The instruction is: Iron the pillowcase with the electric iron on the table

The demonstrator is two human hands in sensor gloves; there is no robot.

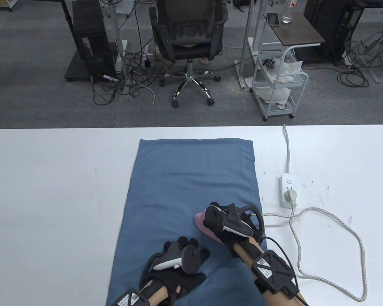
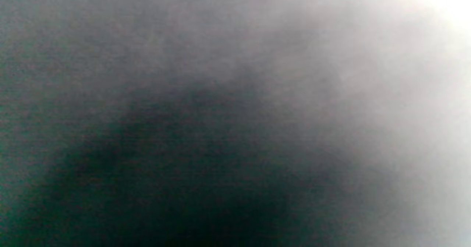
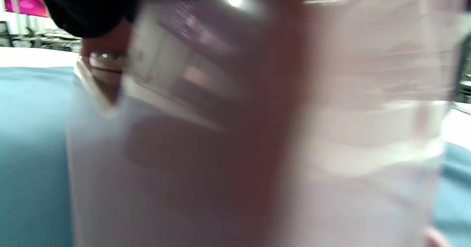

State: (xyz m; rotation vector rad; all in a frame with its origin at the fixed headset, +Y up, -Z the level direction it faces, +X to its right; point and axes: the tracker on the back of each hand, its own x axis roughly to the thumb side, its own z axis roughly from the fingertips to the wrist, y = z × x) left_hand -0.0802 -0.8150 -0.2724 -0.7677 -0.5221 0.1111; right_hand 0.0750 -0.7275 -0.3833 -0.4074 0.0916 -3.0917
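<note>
A blue pillowcase (image 1: 191, 191) lies flat lengthwise on the white table (image 1: 51, 191). My right hand (image 1: 225, 223) grips the handle of a pink electric iron (image 1: 201, 223), which rests on the pillowcase near its right edge. The iron (image 3: 228, 129) fills the right wrist view, blurred, with the blue cloth (image 3: 33, 147) beside it. My left hand (image 1: 182, 258) rests palm down on the near part of the pillowcase, left of the iron. The left wrist view is a grey blur.
A white power strip (image 1: 289, 189) lies right of the pillowcase with the iron's plug in it. The braided cord (image 1: 338, 223) loops over the table's right side. An office chair (image 1: 190, 41) and a white cart (image 1: 279, 83) stand beyond the far edge.
</note>
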